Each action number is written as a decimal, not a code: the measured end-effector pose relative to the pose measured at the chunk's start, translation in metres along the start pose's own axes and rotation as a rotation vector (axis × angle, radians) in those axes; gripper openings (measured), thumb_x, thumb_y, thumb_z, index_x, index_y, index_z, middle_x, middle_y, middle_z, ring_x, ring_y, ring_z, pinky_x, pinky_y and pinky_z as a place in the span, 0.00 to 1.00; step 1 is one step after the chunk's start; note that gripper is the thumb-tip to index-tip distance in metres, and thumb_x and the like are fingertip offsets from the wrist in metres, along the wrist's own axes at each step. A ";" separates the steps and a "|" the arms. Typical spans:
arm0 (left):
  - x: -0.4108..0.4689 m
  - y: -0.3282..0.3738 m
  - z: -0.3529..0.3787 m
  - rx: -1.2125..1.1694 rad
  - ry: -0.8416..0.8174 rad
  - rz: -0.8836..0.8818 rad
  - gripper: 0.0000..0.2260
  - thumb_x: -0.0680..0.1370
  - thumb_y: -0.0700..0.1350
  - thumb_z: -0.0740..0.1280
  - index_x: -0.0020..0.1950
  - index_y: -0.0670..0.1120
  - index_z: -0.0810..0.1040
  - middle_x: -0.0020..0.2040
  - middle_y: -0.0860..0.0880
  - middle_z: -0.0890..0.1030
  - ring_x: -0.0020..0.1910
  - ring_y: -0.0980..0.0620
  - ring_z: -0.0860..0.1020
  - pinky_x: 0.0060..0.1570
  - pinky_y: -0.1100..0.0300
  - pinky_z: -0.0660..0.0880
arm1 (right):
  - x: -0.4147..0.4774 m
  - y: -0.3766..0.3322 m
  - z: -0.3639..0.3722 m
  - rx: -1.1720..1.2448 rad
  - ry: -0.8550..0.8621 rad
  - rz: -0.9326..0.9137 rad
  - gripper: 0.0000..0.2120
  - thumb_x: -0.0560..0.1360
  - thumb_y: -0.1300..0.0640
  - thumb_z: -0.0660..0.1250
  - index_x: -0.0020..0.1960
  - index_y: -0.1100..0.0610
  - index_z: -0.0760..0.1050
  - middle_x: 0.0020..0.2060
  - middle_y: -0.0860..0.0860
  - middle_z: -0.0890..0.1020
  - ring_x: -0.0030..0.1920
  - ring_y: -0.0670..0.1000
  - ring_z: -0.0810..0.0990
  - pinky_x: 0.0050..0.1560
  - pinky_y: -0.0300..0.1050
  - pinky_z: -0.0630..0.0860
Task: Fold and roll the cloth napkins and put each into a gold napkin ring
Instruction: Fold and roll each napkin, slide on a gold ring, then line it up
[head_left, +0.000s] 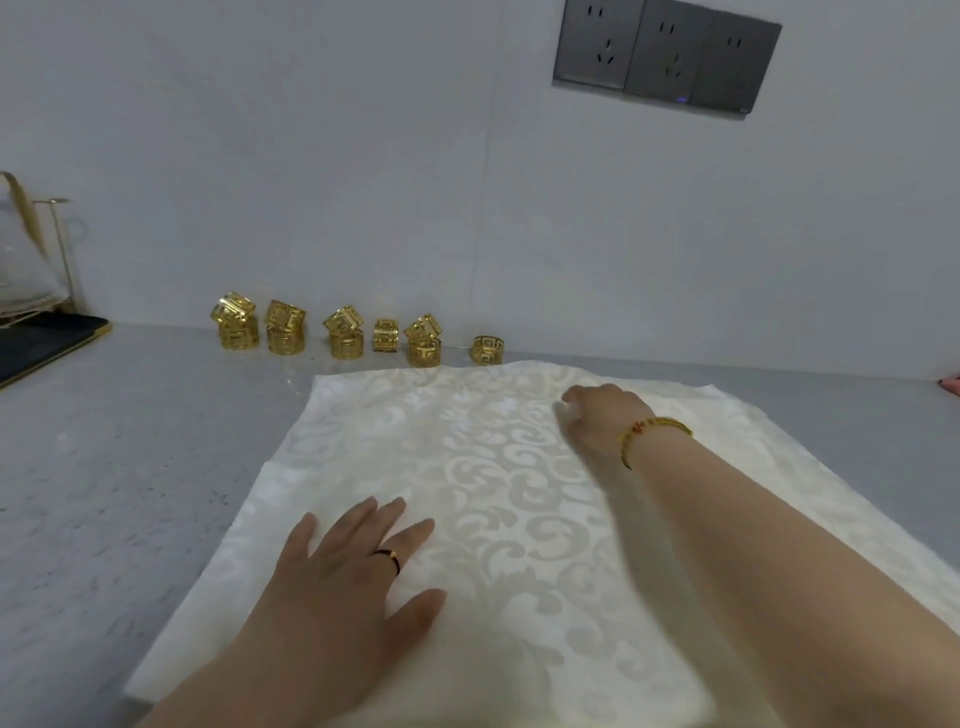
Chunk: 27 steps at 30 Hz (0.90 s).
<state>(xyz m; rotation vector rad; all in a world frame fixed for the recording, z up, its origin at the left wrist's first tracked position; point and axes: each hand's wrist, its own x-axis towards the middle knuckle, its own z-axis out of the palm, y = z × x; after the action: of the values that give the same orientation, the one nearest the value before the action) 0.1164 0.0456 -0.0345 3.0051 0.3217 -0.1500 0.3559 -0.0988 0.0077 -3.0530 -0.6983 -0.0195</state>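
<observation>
- A pale grey speckled counter (114, 467) runs up to a plain light wall (363, 156), and the whole scene sits on that surface.
- High on the wall there is a dark grey socket panel (667, 54) made of three plates side by side; a small bluish light shows at the lower edge of the middle plate. I can read no brand, label or writing anywhere on it or elsewhere.
- One cream napkin (498, 499) with a woven scroll pattern lies spread flat on the counter, its far edge just short of the wall.
- The left hand (353, 577) rests palm down on the near left part of the napkin, fingers spread and flat, gripping nothing. A thin dark ring (390, 558) sits on one finger.
- The right hand (602, 415) reaches across to the far middle of the napkin, knuckles up and fingers curled down onto the fabric; whether they pinch the cloth I cannot tell. A gold bracelet (655, 434) circles that wrist.
- Along the foot of the wall, behind the napkin, stand the gold napkin rings (343, 335) with a cut-out key pattern. I count ten: four stacks of two with the top ring tilted, one upright pair stacked straight, and one single ring at the right end, nearly touching the napkin's far edge.
- At the far left edge a black tray (47, 345) with a gold rim holds a thin gold wire stand (62, 249) with something clear beside it, too cut off to identify.
- A small pink object (951, 385) peeks in at the right edge.
</observation>
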 end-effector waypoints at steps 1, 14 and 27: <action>0.000 -0.001 -0.001 -0.007 -0.013 0.007 0.63 0.36 0.67 0.13 0.73 0.64 0.40 0.65 0.67 0.34 0.61 0.67 0.31 0.70 0.55 0.35 | 0.011 -0.006 0.004 0.008 -0.011 -0.002 0.21 0.79 0.56 0.51 0.72 0.51 0.58 0.66 0.56 0.68 0.64 0.59 0.69 0.61 0.47 0.67; 0.002 -0.003 0.000 -0.061 0.030 0.054 0.54 0.46 0.74 0.23 0.73 0.62 0.39 0.70 0.66 0.35 0.66 0.65 0.32 0.71 0.53 0.35 | 0.029 -0.028 0.007 0.032 0.114 -0.114 0.17 0.77 0.61 0.55 0.65 0.54 0.68 0.62 0.57 0.72 0.63 0.57 0.68 0.60 0.45 0.66; -0.015 -0.019 -0.018 -0.099 0.883 0.068 0.37 0.64 0.55 0.72 0.68 0.43 0.63 0.64 0.36 0.72 0.64 0.43 0.62 0.67 0.52 0.50 | -0.123 -0.026 -0.046 0.043 0.656 -0.618 0.05 0.65 0.60 0.67 0.35 0.56 0.81 0.29 0.51 0.80 0.31 0.56 0.78 0.30 0.46 0.74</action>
<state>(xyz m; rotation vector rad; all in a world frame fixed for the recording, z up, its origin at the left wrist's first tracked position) 0.0994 0.0631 -0.0169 2.7813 0.2736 1.1712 0.2336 -0.1295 0.0516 -2.3998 -1.4553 -0.9242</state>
